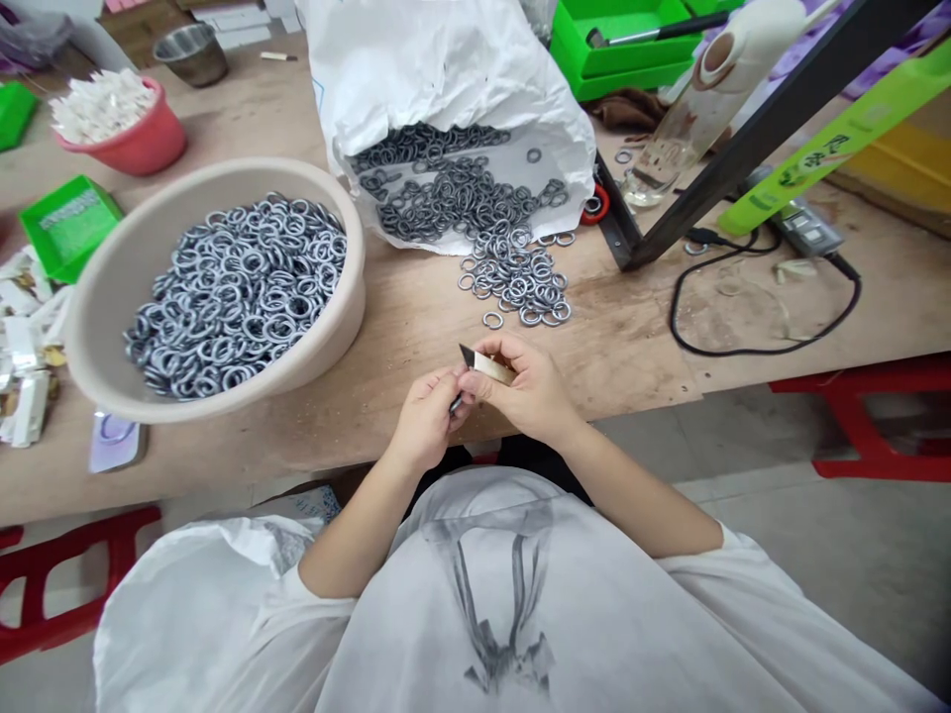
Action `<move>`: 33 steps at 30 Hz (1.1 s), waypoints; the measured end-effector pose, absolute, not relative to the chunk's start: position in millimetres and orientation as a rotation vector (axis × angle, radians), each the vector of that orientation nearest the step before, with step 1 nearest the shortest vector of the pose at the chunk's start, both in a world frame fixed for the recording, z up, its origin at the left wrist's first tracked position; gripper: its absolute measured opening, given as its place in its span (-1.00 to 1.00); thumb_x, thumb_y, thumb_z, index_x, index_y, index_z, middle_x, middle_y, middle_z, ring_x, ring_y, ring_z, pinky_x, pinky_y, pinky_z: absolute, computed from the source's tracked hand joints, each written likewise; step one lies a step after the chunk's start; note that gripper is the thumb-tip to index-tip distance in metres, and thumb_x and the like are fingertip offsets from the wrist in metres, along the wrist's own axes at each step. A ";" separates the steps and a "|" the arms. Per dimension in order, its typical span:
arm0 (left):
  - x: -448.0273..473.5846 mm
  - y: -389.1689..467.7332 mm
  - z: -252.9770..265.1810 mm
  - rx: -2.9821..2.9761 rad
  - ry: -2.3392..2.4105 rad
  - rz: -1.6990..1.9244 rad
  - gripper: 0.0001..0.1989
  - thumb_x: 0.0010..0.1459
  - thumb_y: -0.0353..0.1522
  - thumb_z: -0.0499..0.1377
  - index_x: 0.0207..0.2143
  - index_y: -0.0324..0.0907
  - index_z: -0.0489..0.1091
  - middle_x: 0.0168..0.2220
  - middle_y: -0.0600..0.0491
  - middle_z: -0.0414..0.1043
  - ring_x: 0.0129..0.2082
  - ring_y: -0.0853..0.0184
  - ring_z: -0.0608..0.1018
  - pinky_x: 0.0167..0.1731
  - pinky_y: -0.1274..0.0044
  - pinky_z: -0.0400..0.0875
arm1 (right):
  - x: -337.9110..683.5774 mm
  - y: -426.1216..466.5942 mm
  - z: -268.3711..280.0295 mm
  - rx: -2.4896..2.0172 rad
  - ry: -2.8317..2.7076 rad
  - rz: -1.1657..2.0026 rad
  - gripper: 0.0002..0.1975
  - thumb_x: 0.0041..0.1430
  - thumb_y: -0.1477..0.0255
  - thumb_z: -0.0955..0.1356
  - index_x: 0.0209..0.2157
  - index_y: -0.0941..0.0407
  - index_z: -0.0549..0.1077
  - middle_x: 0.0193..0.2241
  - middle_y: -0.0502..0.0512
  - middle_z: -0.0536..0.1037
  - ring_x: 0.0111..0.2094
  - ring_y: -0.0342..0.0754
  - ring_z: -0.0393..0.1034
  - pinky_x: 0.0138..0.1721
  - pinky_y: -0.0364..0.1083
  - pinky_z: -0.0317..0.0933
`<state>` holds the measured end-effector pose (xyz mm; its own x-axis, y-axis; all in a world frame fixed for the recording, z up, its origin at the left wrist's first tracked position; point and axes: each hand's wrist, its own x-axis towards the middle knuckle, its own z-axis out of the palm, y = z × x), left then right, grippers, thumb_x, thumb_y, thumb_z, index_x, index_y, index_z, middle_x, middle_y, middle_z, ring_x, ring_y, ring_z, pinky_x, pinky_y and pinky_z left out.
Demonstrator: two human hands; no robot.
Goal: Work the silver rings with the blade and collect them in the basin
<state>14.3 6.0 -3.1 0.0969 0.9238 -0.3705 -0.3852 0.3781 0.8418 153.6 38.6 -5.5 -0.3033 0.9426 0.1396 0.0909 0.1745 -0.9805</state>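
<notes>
Close together at the table's front edge, my two hands almost touch. My right hand (536,394) is closed around a short knife with a pale wrapped handle (491,369); its dark pointed blade (467,355) points up and left. In the fingers of my left hand (423,421) is a small dark ring (456,403), mostly covered by the fingertips. Just beyond the hands lies a heap of loose grey rings (520,282), spilling from a white sack (446,69). To the left, a beige basin (355,267) holds many similar rings (245,287).
A phone (117,443) lies by the basin. Behind stand a red bowl of white pieces (159,129), a green tray (70,228) and a metal bowl (191,57). At right are a black metal frame (698,188), a bottle (684,129) and a black cable (773,352).
</notes>
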 end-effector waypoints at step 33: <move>29.4 -4.1 -1.0 0.463 1.136 1.294 -0.50 0.00 -0.03 0.34 -0.56 -0.17 0.17 -0.67 0.23 0.07 -0.72 0.58 0.10 -0.73 0.67 -0.03 | 158.7 23.1 4.9 -1.136 -2.272 0.640 -0.53 0.37 0.12 0.16 -0.51 0.11 0.34 -0.52 0.05 0.39 -0.48 -0.11 0.18 -0.42 -0.09 -0.09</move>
<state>29.4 -4.1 -1.0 -0.1295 0.9096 -0.3948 -0.5092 0.2806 0.8136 158.7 23.1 4.9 -0.5160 0.8239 0.2344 0.5803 0.5375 -0.6118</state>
